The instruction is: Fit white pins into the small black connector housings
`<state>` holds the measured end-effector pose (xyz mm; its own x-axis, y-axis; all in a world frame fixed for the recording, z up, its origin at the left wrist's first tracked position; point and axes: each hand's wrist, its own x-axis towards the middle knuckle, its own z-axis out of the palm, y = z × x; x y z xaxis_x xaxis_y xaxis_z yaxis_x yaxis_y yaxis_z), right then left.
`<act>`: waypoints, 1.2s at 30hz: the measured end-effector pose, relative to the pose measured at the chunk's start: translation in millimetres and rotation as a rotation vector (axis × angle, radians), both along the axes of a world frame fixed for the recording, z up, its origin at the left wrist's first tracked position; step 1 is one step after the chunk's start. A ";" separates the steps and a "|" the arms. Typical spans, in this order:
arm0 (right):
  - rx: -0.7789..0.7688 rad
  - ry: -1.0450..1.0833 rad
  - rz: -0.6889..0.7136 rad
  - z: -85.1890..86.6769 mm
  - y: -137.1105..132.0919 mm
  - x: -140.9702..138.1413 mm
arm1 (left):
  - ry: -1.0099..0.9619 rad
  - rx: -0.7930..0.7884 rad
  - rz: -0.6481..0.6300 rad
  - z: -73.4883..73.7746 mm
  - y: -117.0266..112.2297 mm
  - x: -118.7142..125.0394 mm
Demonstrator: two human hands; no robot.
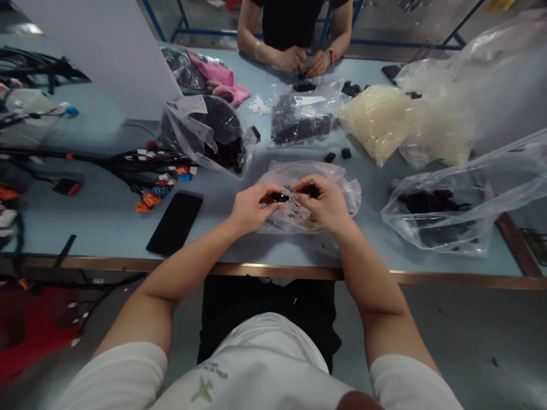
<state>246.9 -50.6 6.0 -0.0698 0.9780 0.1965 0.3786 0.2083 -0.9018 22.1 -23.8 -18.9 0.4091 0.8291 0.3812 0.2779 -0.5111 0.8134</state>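
My left hand [252, 208] is closed round a small black connector [280, 197], with thumb and fingers pinching it. Close beside it, my right hand [322, 199] has its fingertips drawn together near the connector's end; whatever they pinch is too small to make out. Both hands are above a clear plastic bag [350, 191] lying on the table. Small white pieces [299, 212] are heaped on this bag, between and under my hands. Two loose black connectors [346, 153] lie just beyond the bag.
A black phone [175, 224] and a wire harness [115, 162] lie to the left. Bags of black parts [205, 131] and cream-coloured parts [378, 117] stand farther back. An open bag [440, 222] is at right. Across the table, another person's hands [305, 61] handle a dark part.
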 end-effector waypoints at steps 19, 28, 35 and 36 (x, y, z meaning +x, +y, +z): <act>0.014 0.077 -0.028 4.7 -3.2 -5.5 | -0.014 0.099 -0.020 0.5 -1.9 1.0; 0.060 0.150 -0.038 0.2 -3.0 -7.3 | 0.017 0.136 -0.026 1.5 -2.1 1.4; 0.063 0.182 -0.047 1.4 -3.5 -6.6 | 0.030 0.113 -0.011 -0.2 -2.6 0.5; 0.061 0.184 -0.049 1.2 -3.4 -6.4 | 0.033 0.106 -0.007 -0.1 -2.9 0.3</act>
<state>240.5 -54.0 7.2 0.0203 0.9653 0.2605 0.2200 0.2499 -0.9430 22.5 -26.6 -19.0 0.4282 0.7820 0.4529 0.2995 -0.5957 0.7453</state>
